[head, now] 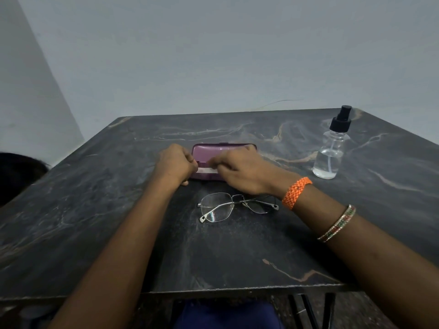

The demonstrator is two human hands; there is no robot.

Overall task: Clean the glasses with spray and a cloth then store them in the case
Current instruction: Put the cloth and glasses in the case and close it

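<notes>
A purple glasses case [213, 149] lies open in the middle of the dark table, lid tipped back. Inside it shows a strip of white cloth [206, 170]. My left hand [174, 163] grips the case's left end with curled fingers. Over the case's right half, my right hand [240, 170] reaches in, its fingertips pinching the cloth. Thin metal-framed glasses [234, 206] lie folded on the table just in front of the case, partly under my right wrist. A clear spray bottle [331, 151] with a black pump top stands upright at the far right.
The dark marbled table [107, 198] ends at a front edge close to my body and meets a grey wall at the back. A dark object [16, 176] sits beyond the left edge. Bangles and an orange band ring my right wrist.
</notes>
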